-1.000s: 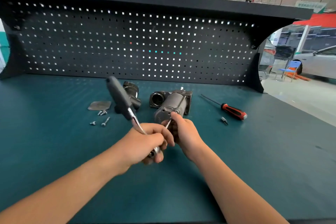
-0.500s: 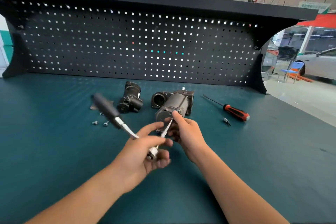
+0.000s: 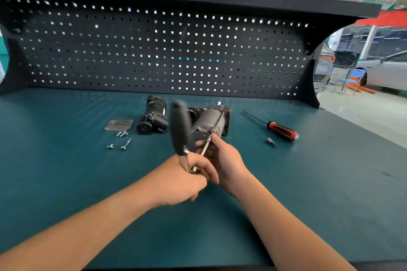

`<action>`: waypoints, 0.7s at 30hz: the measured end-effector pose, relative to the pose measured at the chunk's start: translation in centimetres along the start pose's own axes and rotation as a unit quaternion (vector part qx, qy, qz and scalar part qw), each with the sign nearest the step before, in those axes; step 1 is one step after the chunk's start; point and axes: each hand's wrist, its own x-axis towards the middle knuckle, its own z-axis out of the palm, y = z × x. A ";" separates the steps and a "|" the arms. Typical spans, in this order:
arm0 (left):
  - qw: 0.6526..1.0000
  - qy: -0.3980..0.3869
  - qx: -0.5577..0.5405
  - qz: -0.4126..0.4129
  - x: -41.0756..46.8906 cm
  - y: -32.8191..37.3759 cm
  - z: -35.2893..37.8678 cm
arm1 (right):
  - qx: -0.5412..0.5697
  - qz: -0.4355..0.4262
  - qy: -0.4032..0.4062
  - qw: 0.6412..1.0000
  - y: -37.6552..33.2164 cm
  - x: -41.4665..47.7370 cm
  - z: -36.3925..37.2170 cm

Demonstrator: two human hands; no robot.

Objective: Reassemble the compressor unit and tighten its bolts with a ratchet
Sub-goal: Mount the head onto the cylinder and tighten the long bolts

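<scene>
Left hand (image 3: 180,180): fingers curled round ratchet (image 3: 181,127) near its head; handle raised, just before compressor unit (image 3: 209,120). Right hand (image 3: 228,160) pinches extension shaft (image 3: 205,147) touching compressor's near end face.

The ratchet (image 3: 181,130) is blurred along its handle, its head hidden inside the left hand (image 3: 180,180). Both forearms (image 3: 66,237) (bare) leave the bottom edge.

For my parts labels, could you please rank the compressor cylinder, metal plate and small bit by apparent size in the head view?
1. compressor cylinder
2. metal plate
3. small bit
All lie about equally far.
</scene>
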 end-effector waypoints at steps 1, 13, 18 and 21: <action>0.997 -0.015 0.081 0.000 0.1 0.3 -0.4 | 0.003 -0.001 0.000 1.000 0.1 0.1 0.0; 0.951 0.054 -0.300 -0.040 -0.3 -0.5 0.4 | -0.038 -0.051 0.008 0.998 0.6 0.5 -0.2; 0.684 0.047 -0.720 -0.109 0.1 -0.1 1.5 | -0.112 -0.067 -0.012 0.991 0.5 -0.2 -0.2; 0.802 0.081 -0.584 -0.100 0.1 -0.7 2.0 | -0.125 -0.062 -0.002 0.990 0.4 -0.4 -0.3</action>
